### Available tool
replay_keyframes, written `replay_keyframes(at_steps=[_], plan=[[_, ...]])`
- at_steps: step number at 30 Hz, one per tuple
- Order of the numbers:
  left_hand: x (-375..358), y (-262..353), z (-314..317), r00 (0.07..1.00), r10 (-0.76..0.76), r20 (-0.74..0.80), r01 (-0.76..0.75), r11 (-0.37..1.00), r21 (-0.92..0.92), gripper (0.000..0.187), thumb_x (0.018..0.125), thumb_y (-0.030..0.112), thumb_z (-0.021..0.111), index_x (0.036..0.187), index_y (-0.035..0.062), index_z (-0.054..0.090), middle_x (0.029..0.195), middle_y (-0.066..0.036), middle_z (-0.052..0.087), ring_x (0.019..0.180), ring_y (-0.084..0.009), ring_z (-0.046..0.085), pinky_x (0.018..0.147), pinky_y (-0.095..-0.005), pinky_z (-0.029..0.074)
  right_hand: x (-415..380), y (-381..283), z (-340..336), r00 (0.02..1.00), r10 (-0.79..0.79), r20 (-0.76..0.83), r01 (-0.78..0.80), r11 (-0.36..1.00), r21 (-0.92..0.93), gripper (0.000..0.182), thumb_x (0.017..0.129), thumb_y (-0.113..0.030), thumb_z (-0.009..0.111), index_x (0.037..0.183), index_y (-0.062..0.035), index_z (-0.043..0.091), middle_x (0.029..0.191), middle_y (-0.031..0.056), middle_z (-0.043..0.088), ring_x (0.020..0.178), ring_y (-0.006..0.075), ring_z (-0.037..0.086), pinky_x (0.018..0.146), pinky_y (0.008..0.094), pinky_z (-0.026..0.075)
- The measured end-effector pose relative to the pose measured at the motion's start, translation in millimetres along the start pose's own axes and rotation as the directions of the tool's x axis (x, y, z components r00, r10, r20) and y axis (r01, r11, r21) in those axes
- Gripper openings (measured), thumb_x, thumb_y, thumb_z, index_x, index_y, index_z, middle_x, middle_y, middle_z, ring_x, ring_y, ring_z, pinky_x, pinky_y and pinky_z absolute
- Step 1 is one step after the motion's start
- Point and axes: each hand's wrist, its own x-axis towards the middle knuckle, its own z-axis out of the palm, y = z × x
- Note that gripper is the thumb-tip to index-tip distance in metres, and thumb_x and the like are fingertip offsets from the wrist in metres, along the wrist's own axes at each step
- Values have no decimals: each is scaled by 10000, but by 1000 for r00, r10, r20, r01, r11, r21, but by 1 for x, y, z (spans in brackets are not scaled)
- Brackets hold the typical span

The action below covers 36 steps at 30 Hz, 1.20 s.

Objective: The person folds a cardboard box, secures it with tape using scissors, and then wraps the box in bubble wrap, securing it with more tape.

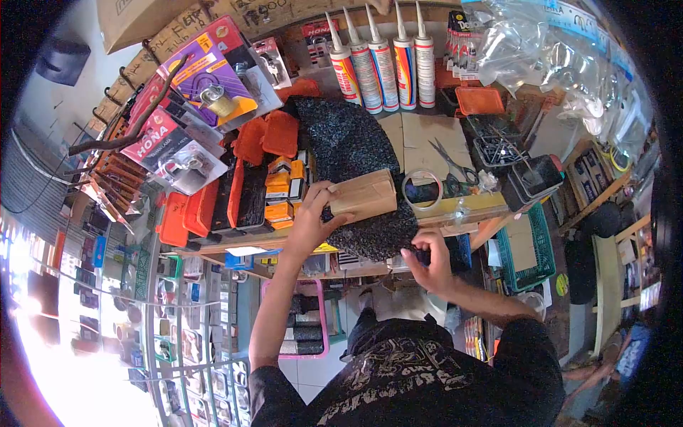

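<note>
Left arm (276,306) extends forward; left hand (311,220) grips, thumb (337,223) opposing fingers (318,191). Right arm (491,306) bends inward; right hand (435,269) sits lower, fingers curled.

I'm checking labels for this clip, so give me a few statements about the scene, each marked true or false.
1. The left hand holds a brown block. True.
2. Both hands grip that block. False: the right hand is apart from it.
3. Five tubes stand in a row. True.
4. Nothing lies to the block's right in the picture. False: a tape roll and scissors do.
5. The block hides part of a black sheet. True.
</note>
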Motion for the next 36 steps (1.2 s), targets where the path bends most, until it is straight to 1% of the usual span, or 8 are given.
replay_keyframes(at_steps=[7,15,23,29,30,33,34,36], plan=[[-4,-2,8,1000,1,-20,-1,1000,-27,569,703,75,884,1160,30,547,1242,-188,582,1158,-388,588,938,-442,518,-46,55,40,694,706,142,-703,624,341,807,807,-555,807,1294,-14,458,1200,145,536,1125,208,524,902,393,474],[0,6,0,1000,1,4,-1,1000,-30,522,729,125,872,1185,28,637,1256,-170,598,1147,-378,606,970,-432,514,14,-38,0,725,492,482,-635,209,743,491,880,-251,792,1270,-32,589,1218,83,667,1116,195,628,953,369,508],[-8,0,-8,997,78,26,-77,995,-62,468,748,-10,800,1193,20,659,1313,-207,599,1166,-389,621,947,-437,528,124,-61,4,760,510,402,-604,327,727,553,977,-430,640,1269,33,567,1312,190,629,774,202,732,577,268,499],[-33,-9,-9,989,-111,93,132,957,-258,526,848,17,662,1346,-39,502,1200,-256,637,1164,-404,603,1005,-412,467,140,-73,5,777,435,455,-582,773,255,548,1013,-280,590,1473,-17,453,1484,192,506,545,113,658,404,183,409],[-31,-7,-11,867,-452,208,497,814,-302,483,926,99,624,1356,-38,453,1206,-275,621,1198,-370,592,1016,-385,436,140,-73,7,768,440,466,-584,779,226,530,1008,-236,599,1472,-24,457,1485,191,504,517,83,614,409,184,424],[-25,-3,3,763,-643,70,262,208,-942,406,967,192,632,1273,-36,494,1081,-270,653,1052,-319,656,890,-382,487,136,-64,12,794,397,461,-545,801,249,517,997,-194,613,1460,-16,468,1492,191,496,505,61,582,410,191,436],[-17,9,-1,763,-643,69,261,208,-943,406,967,192,632,1273,-36,494,1081,-270,653,1052,-319,656,890,-382,487,135,-65,12,794,396,461,-545,801,249,517,997,-194,613,1460,-16,468,1492,191,496,505,61,582,410,191,436],[-1,32,-12,912,-397,-108,362,898,-249,380,961,223,670,1201,-31,523,910,-236,664,852,-268,676,747,-383,507,134,-68,11,804,386,453,-521,824,223,509,995,-177,616,1456,-15,476,1497,168,500,520,42,566,432,211,450]])
